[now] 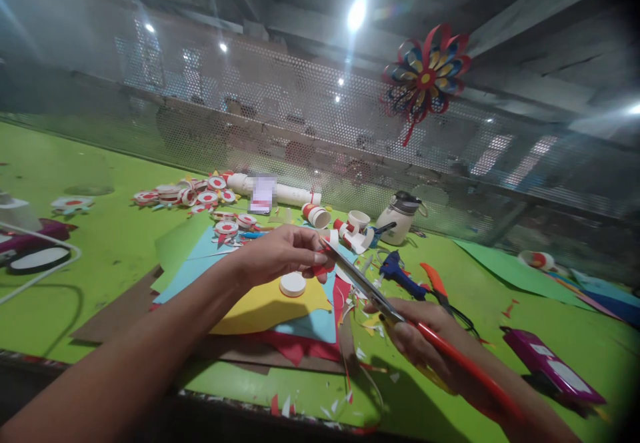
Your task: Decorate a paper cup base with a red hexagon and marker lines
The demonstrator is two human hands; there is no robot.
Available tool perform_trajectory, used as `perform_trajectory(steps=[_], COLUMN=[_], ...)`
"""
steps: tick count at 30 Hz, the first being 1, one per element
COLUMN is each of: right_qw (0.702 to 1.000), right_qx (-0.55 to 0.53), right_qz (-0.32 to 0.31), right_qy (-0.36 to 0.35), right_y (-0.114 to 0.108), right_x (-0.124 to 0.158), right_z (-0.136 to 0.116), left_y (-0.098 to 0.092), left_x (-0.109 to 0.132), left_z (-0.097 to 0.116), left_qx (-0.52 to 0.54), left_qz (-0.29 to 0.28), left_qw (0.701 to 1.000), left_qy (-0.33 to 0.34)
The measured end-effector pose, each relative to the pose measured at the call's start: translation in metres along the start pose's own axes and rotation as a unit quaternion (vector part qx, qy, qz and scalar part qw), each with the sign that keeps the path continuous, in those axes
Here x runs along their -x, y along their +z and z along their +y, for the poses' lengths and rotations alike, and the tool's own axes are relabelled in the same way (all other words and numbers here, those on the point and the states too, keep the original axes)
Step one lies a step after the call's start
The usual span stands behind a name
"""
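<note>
My left hand [285,256] reaches over the middle of the table, its fingertips pinched on a small red paper piece [325,270]. In my right hand [425,340] are scissors [367,286] with long metal blades and a red handle. The blade tips point up and left and meet the red paper at my left fingertips; whether they are cutting into it I cannot tell. Below my left hand, a round white disc [293,284] lies on yellow paper [270,310]. Blue paper [313,326], red paper [290,346] and brown cardboard [115,306] are stacked underneath.
Several red-and-white paper rounds [207,196] are piled at the back left. A blue glue gun [400,273], orange-handled tool [434,280] and purple box-like object [553,366] lie to the right. A jug [399,220] stands by the mesh screen [300,123]. Paper scraps litter the front.
</note>
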State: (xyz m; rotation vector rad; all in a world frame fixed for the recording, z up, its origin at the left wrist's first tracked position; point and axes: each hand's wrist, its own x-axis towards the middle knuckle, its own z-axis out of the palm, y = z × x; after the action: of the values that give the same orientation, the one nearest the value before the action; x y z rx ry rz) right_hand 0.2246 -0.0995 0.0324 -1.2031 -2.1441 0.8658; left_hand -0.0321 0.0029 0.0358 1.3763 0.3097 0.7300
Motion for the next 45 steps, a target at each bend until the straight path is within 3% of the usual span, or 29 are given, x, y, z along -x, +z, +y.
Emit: perform_trajectory(steps=[11, 18, 29, 35, 39, 45], right_qw=[0.998, 0.997, 0.999, 0.995, 0.992, 0.985], right_qx=[0.051, 0.073, 0.023, -0.022, -0.027, -0.119], right_qz=[-0.039, -0.031, 0.02, 0.091, 0.124, 0.119], right_qy=[0.011, -0.003, 0.015, 0.041, 0.013, -0.038], right_y=[-0.005, -0.004, -0.003, -0.004, -0.004, 0.006], right_x=[0.001, 0.001, 0.0, -0.005, -0.018, -0.045], right_z=[0.001, -0.003, -0.001, -0.002, -0.01, -0.02], left_y=[0.0, 0.0, 0.001, 0.0, 0.0, 0.001], left_x=[0.0, -0.001, 0.0, 0.0, 0.0, -0.001], left_z=[0.0, -0.001, 0.001, -0.001, -0.002, -0.004], left_qx=[-0.004, 0.005, 0.012, 0.008, 0.016, 0.002], left_qz=[-0.002, -0.005, -0.006, -0.007, -0.021, -0.019], left_qw=[1.0, 1.0, 1.0, 1.0, 1.0, 0.999], left_qy=[-0.001, 0.0, -0.005, -0.005, -0.005, -0.028])
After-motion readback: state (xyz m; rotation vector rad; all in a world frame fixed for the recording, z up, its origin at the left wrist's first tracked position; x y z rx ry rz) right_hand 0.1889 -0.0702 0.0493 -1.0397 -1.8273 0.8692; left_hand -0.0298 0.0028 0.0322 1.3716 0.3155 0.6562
